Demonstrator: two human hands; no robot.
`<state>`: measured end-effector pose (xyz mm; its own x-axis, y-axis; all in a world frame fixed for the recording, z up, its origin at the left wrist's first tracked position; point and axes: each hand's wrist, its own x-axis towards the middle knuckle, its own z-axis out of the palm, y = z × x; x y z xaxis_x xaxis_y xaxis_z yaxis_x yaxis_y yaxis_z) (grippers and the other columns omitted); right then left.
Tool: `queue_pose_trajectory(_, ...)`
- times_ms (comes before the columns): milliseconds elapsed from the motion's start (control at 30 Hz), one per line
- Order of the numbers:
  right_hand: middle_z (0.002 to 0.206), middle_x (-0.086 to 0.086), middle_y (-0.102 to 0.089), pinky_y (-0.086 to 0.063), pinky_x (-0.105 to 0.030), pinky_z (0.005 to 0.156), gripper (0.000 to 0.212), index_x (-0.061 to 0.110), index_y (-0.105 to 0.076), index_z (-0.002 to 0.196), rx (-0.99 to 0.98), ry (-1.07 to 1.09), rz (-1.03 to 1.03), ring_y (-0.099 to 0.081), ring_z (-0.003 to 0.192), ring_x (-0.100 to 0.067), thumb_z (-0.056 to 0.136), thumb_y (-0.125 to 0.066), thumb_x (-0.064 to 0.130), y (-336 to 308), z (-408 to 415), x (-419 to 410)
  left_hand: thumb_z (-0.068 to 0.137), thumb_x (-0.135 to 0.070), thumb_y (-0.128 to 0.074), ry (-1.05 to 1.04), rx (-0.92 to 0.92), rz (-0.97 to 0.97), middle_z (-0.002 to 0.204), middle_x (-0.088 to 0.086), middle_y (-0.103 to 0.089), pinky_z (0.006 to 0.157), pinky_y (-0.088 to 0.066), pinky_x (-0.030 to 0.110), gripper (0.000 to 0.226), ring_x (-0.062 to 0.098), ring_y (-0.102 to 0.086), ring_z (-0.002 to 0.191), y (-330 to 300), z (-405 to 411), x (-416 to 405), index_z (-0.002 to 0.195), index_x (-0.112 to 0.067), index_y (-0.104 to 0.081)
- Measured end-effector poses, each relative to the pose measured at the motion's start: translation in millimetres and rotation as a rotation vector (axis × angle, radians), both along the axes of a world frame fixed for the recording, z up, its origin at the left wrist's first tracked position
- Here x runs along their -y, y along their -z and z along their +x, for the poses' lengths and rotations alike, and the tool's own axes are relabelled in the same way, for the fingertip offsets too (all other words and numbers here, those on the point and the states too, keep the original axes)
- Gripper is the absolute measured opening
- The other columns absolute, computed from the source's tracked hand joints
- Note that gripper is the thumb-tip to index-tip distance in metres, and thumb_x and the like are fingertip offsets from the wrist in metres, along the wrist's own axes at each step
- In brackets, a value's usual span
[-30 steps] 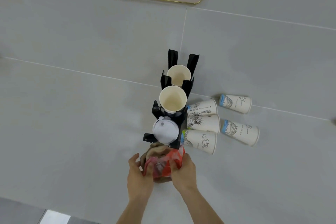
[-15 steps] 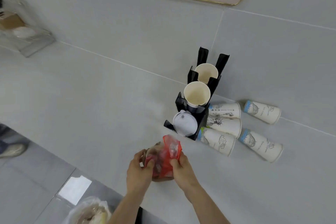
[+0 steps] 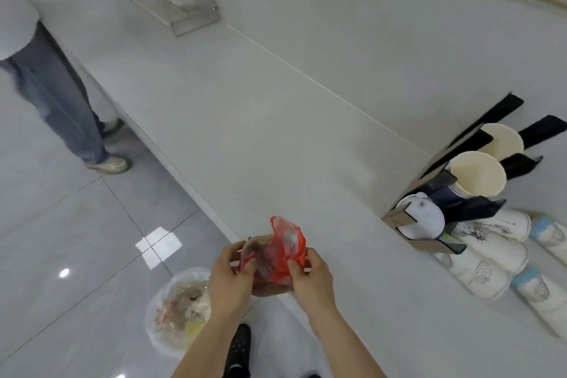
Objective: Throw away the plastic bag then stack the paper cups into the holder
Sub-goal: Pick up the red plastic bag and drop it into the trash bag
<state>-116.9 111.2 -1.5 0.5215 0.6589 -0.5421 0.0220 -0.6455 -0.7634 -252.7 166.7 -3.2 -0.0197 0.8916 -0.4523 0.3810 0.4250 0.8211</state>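
A crumpled red plastic bag (image 3: 283,250) is held between my left hand (image 3: 228,276) and my right hand (image 3: 310,278), both closed on it, above the counter's front edge. Something brownish shows under the bag; I cannot tell what it is. At the right stands the black cup holder (image 3: 460,205) with two open cups in it and a white lid at its front. Several printed paper cups (image 3: 487,258) lie on their sides to its right. Below my left hand, on the floor, sits a bin lined with clear plastic (image 3: 179,313), holding rubbish.
The white counter (image 3: 276,120) runs from far left to near right against a white wall. A wire rack (image 3: 175,3) with a wooden box stands at its far end. Another person's legs (image 3: 61,95) are on the grey tiled floor at the left. My shoe (image 3: 239,347) is below.
The view has swung left and down, so the holder and cups sit at the right. Both hands have carried the bag back from the holder to the counter's edge; the bin shows more fully.
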Motion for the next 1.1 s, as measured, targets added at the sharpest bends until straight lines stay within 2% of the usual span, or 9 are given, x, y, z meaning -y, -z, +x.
queue_pose_trajectory(167, 0.097, 0.011, -0.068, -0.06, -0.035, 0.088, 0.011, 0.027, -0.065, 0.108, 0.023, -0.144, -0.037, -0.068, 0.091, -0.01, 0.098, -0.062, 0.027, 15, -77, -40, 0.089, -0.02, -0.067, -0.171, -0.008, -0.034, 0.106, -0.004, -0.069, 0.074, -0.051, 0.028, 0.036, 0.011, -0.066, 0.09, 22, -77, -20, 0.124, -0.028, -0.063)
queue_pose_trajectory(300, 0.108, 0.006, -0.071, -0.058, -0.036, 0.095, 0.021, 0.025, -0.065, 0.115, -0.06, -0.251, -0.145, -0.069, 0.1, -0.013, 0.096, -0.063, 0.034, 41, -130, -54, 0.088, -0.019, -0.069, -0.189, -0.014, -0.086, 0.101, -0.012, -0.067, 0.079, -0.05, 0.025, 0.024, 0.008, -0.064, 0.098, 45, -133, -23, 0.098, -0.04, -0.063)
queue_pose_trajectory(433, 0.106, 0.007, -0.07, -0.054, -0.027, 0.085, 0.015, 0.028, -0.061, 0.11, -0.148, -0.321, -0.254, -0.066, 0.097, -0.008, 0.097, -0.062, 0.035, 65, -168, -64, 0.089, -0.014, -0.065, -0.195, -0.027, -0.183, 0.106, -0.015, -0.065, 0.075, -0.045, 0.019, 0.04, 0.007, -0.062, 0.1, 71, -173, -21, 0.092, -0.052, -0.054)
queue_pose_trajectory(500, 0.114, 0.004, -0.071, -0.051, -0.025, 0.085, 0.022, 0.027, -0.06, 0.116, -0.188, -0.343, -0.286, -0.067, 0.101, -0.011, 0.097, -0.062, 0.036, 74, -183, -70, 0.09, -0.017, -0.065, -0.212, -0.048, -0.231, 0.105, -0.021, -0.063, 0.083, -0.046, 0.027, 0.041, 0.012, -0.063, 0.103, 84, -187, -22, 0.102, -0.054, -0.054)
queue_pose_trajectory(600, 0.133, 0.005, -0.063, -0.048, -0.025, 0.092, 0.043, 0.029, -0.048, 0.14, -0.253, -0.406, -0.317, -0.061, 0.114, -0.013, 0.099, -0.058, 0.033, 80, -199, -79, 0.089, -0.028, -0.067, -0.212, -0.145, -0.269, 0.122, -0.01, -0.059, 0.094, -0.045, 0.037, 0.058, 0.02, -0.056, 0.115, 93, -205, -26, 0.143, -0.031, -0.045)
queue_pose_trajectory(667, 0.155, -0.002, -0.045, -0.041, -0.031, 0.109, 0.069, 0.024, -0.022, 0.161, -0.168, -0.485, -0.383, -0.048, 0.138, -0.021, 0.101, -0.055, 0.038, 82, -202, -82, 0.087, -0.042, -0.065, -0.19, -0.289, -0.265, 0.148, 0.007, -0.049, 0.107, -0.042, 0.048, 0.075, 0.029, -0.046, 0.133, 100, -217, -30, 0.152, -0.023, -0.033)
queue_pose_trajectory(733, 0.168, -0.006, -0.026, -0.029, -0.035, 0.121, 0.08, 0.019, -0.012, 0.164, -0.004, -0.598, -0.419, -0.027, 0.154, -0.025, 0.101, -0.054, 0.047, 84, -199, -82, 0.089, -0.047, -0.062, -0.171, -0.396, -0.241, 0.154, 0.012, -0.042, 0.114, -0.034, 0.05, 0.079, 0.033, -0.04, 0.14, 102, -225, -35, 0.154, -0.017, -0.03)
queue_pose_trajectory(900, 0.174, -0.007, 0.0, -0.013, -0.044, 0.13, 0.091, 0.026, -0.003, 0.165, 0.318, -0.875, -0.372, 0.001, 0.161, -0.025, 0.095, -0.04, 0.071, 76, -184, -89, 0.089, -0.047, -0.061, 0.003, -0.533, -0.094, 0.159, 0.013, -0.036, 0.119, -0.025, 0.051, 0.077, 0.034, -0.034, 0.145, 96, -225, -53, 0.154, -0.017, -0.032)
queue_pose_trajectory(1100, 0.174, -0.008, 0.009, 0.001, -0.046, 0.131, 0.101, 0.03, -0.001, 0.164, 0.693, -0.984, -0.148, 0.014, 0.16, -0.026, 0.077, 0.002, 0.082, 37, -161, -111, 0.087, -0.065, -0.043, 0.254, -0.647, 0.188, 0.166, 0.004, -0.022, 0.125, -0.005, 0.049, 0.082, 0.025, -0.015, 0.154, 73, -195, -88, 0.157, -0.028, -0.022)
